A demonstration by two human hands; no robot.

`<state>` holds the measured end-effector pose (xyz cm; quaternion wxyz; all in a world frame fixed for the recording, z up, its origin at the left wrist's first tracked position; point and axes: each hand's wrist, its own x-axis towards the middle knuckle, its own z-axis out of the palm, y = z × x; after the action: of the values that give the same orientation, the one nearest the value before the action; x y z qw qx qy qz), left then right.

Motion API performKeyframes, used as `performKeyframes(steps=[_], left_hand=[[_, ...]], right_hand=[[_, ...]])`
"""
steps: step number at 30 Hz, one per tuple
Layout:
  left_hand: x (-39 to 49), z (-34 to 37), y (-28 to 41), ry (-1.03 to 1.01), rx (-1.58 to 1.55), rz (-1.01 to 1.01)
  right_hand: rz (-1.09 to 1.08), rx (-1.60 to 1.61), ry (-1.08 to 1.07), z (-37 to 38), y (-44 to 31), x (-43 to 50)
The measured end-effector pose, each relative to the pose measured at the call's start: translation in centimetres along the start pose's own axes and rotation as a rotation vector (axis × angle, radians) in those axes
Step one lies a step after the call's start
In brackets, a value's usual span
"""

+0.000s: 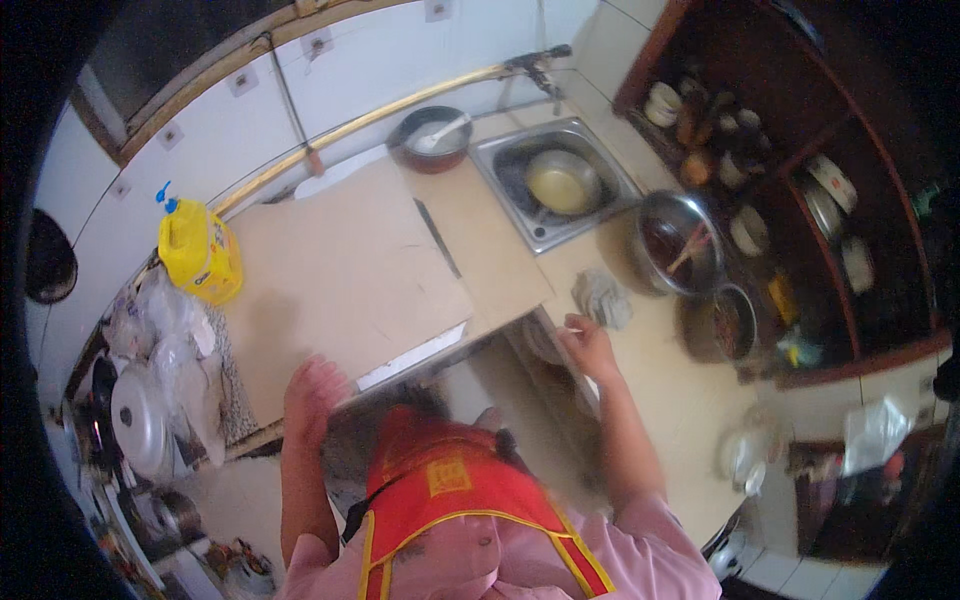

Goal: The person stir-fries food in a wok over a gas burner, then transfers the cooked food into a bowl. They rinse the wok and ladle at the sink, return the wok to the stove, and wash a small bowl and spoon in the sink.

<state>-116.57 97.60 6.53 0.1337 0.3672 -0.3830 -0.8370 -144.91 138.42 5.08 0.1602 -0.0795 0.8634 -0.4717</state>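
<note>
My left hand [319, 386] is at the front edge of a large pale board [352, 262] on the counter. It is blurred, with the fingers bent, and whether they touch the board cannot be made out. My right hand [589, 346] hovers by the counter's inner corner with its fingers curled. Just beyond it lies a crumpled grey cloth [602, 298]; contact between them is unclear. No held object shows in either hand.
Behind the board stands a dark bowl [435, 142] holding a white utensil. A steel sink [540, 240] contains a basin [562, 182]. To the right are a steel bowl [679, 240] and a smaller pot [731, 322]. A yellow pump jug [199, 251] and plastic bags [172, 330] stand left.
</note>
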Motion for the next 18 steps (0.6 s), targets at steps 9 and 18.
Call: performKeyframes(steps=[9,18], left_hand=[[6.1,5.1,1.0,0.092,0.017,0.148],[22.0,11.5,-0.2,-0.176,-0.346,-0.005]], right_hand=[[-0.103,0.041,-0.127,2.1,-2.2,11.2],[-0.113,-0.190,-0.199,2.7,-7.9,19.2]])
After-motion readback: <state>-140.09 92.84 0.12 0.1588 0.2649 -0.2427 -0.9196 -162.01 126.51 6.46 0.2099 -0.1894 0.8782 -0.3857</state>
